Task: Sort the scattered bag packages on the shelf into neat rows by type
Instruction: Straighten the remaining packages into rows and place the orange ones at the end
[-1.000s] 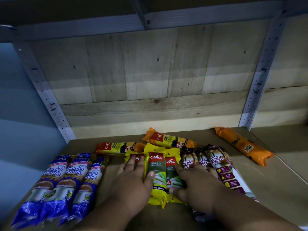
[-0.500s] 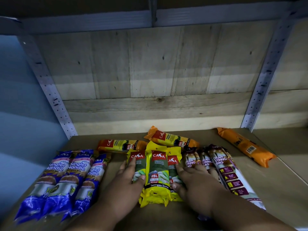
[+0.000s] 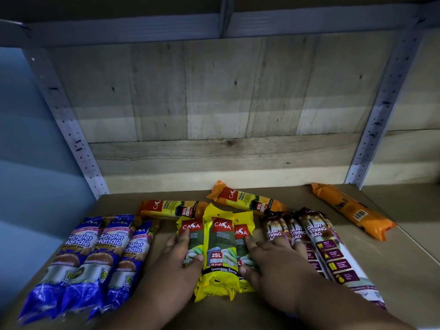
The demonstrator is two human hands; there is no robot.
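Three yellow CASA 25L packages [image 3: 220, 248] lie side by side in the middle of the shelf board [image 3: 392, 277]. My left hand [image 3: 171, 272] rests flat on the leftmost yellow package, thumb against the middle one. My right hand [image 3: 273, 263] lies flat over the rightmost yellow package and the lower ends of the brown Draw String Bag packages [image 3: 319, 241]. Three blue Singlet Handle packages [image 3: 95, 256] form a row at the left. Two orange 60L packages [image 3: 171, 209] [image 3: 247, 201] lie crosswise behind the yellow ones. A third orange package [image 3: 352, 210] lies slanted at the back right.
A wooden back panel [image 3: 214, 103] closes the shelf. Perforated metal uprights stand at the back left [image 3: 71, 129] and back right [image 3: 378, 115]. A metal rail [image 3: 214, 22] runs overhead. A seam in the shelf board runs along the right side.
Both hands have pushed the yellow packages slightly closer together and straighter. The camera has tilted a little, and my left fingers now reach higher on the leftmost package.
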